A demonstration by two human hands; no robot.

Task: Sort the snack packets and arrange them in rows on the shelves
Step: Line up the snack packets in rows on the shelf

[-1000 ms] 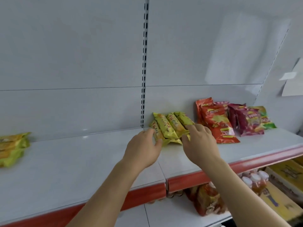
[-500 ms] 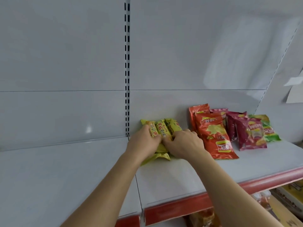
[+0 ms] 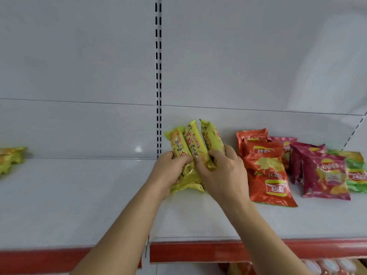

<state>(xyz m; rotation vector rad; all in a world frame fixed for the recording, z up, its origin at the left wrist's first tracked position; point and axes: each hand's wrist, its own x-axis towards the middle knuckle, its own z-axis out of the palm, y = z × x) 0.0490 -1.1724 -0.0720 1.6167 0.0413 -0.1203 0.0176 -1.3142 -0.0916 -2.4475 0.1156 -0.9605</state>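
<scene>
Chg vs. prior frame: yellow snack packets point(image 3: 193, 144) now lifted at far ends, fanned upright vs. back panel; earlier lay flatter.
Centre frame: 3 yellow packets visible, poss. more beneath. Left hand point(image 3: 168, 173) and right hand point(image 3: 222, 171) both curled, gripping bundle's near end.
Right of centre: orange chip bags point(image 3: 266, 171) ×2; maroon bags point(image 3: 323, 173) ×3; green bag point(image 3: 356, 171) ×1.
Far left edge: yellow-green packets point(image 3: 10, 158), count unclear.
All on white shelf point(image 3: 79, 205).

Both forearms are bare to the frame's edge (no sleeve, watch or ring), and the hands point(image 3: 198, 173) ungloved.
</scene>
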